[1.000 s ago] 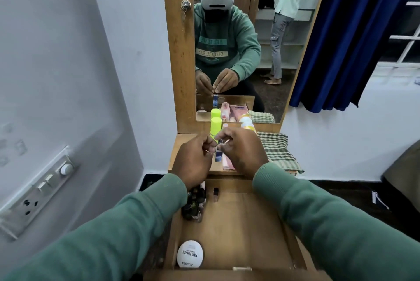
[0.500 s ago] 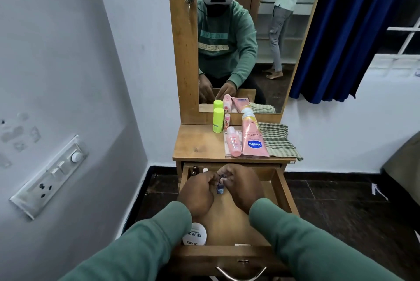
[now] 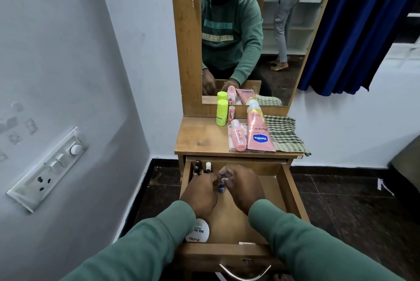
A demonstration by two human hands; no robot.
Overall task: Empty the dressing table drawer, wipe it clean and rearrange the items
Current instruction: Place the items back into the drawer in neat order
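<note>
Wood through most of the head view: pulled-out wooden drawer [image 3: 293, 192] below the wooden bench [image 3: 200, 137], tall framed mirror [image 3: 284, 30] behind. Over the drawer's back half, left hand [image 3: 200, 192] and right hand [image 3: 241, 186] close together, fingers of both curled, pinching a small blue nail-polish bottle with a dark cap [image 3: 221, 186] between them. Fingertips of both up near the cap, as far as can be told. Cannot tell whether the bottle's base touches the drawer floor.

Lower than a second ago: then raised to the level of the bench top, in front of the things standing there; now down inside the drawer, bottle carried along in the same two-handed pinch. Reads as putting back, not taking out: rearranging under way, wiping apparently done.

Already in the drawer: cluster of small dark bottles [image 3: 197, 168] in the back left corner, just beside the left hand; round white nail-polish tub [image 3: 197, 230] at the front left, partly under the left sleeve. Likely next: setting the blue bottle down beside that cluster.

Waiting on the bench: lime-green cylindrical bottle [image 3: 222, 112], small pink bottle [image 3: 237, 137], pink Vaseline tube [image 3: 259, 133], folded green checked cloth [image 3: 286, 135]. Plenty left to return, so probably early in this last stage.
</note>
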